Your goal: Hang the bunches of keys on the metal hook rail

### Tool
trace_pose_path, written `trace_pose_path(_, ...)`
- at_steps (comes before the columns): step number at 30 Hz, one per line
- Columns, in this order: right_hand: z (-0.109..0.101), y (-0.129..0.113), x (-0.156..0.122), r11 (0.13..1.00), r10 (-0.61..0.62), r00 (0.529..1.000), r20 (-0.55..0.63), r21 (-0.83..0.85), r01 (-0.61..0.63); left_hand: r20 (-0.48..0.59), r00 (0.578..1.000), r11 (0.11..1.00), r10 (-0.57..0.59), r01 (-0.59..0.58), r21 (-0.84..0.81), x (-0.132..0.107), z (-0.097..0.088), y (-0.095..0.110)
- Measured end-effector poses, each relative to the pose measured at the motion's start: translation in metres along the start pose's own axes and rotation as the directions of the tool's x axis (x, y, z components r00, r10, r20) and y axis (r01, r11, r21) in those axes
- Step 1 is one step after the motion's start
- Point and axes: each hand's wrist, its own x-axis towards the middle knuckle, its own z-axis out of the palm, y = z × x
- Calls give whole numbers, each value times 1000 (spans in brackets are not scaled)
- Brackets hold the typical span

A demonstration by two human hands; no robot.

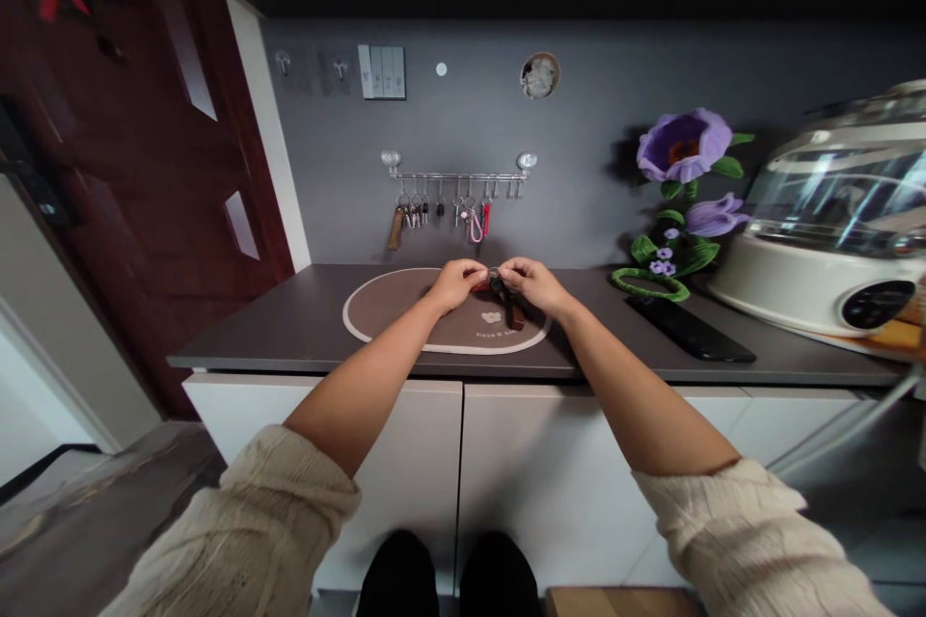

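Over the oval brown mat (391, 304), my left hand (457, 283) and my right hand (533, 284) face each other with fingertips pinched. Between them is a metal key ring (494, 271), gripped from both sides. Dark keys and a brown strap-like fob (516, 314) hang from it toward the mat. Something small and reddish shows by my left fingertips, partly covered by them. On the wall behind, a clear hook rail (459, 176) carries several key bunches, among them a brown tag (395, 228), a pink loop (476, 227) and a red fob (485, 219).
Right of the mat, a black phone (691, 328) lies beside purple artificial flowers (684, 147) and a large white appliance (810, 255). A switch panel (383, 72) is on the wall. A dark red door (166, 164) stands left; white cabinets (391, 443) are below.
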Motion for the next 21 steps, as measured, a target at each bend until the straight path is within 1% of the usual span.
trace_pose_path(4, 0, 5, 3, 997, 6, 1000, 3, 81, -6, -27, 1000, 999, 10, -12, -41, 1, 1, -1)
trace_pose_path(11, 1, 8, 6, 975, 31, 999, 9, 220, -32, -12, 999, 989, 40, -42, -144, 2, 3, -1)
trace_pose_path(17, 3, 10, 6, 965, 60, 998, -4, 256, -57, 24, 999, 981, 23, -18, -194, 0, 4, 4)
trace_pose_path(21, 5, 9, 6, 949, 86, 996, 16, 304, -87, 12, 1000, 973, 16, -13, -229, 0, 5, 4)
